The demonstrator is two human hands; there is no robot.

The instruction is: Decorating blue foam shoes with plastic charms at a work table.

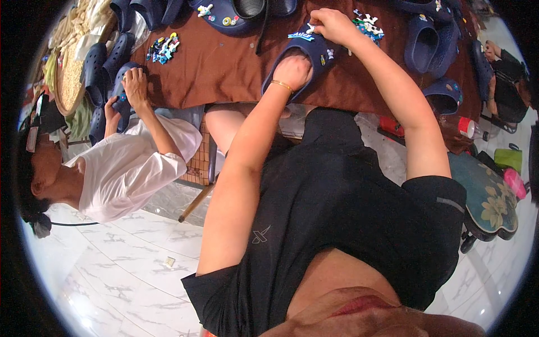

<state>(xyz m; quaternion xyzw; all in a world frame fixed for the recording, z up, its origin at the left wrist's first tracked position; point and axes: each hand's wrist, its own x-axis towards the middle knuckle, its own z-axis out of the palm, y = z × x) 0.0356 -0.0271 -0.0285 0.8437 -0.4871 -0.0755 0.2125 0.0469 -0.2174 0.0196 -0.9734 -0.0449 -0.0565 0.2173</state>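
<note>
A dark blue clog (323, 46) lies on the brown cloth, its opening toward me. My left hand (293, 70), with a gold bracelet at the wrist, is pushed into that opening; its fingers are hidden inside. At the toe, my right hand (331, 25) pinches a small white shoe charm (310, 29). Just below those fingertips a light blue lettered charm (301, 37) sits on the clog, and a white charm (330, 54) is fixed on its right side. Beside my right hand lies a pile of loose white, green and blue charms (368, 27).
Brown cloth (196, 84) covers the table. More clogs stand at the back (224, 21) and right (422, 45). Another charm pile (163, 48) lies left. A co-worker in white (132, 163) handles a clog there. A bottle (473, 129) and flowered stool (485, 194) are at right.
</note>
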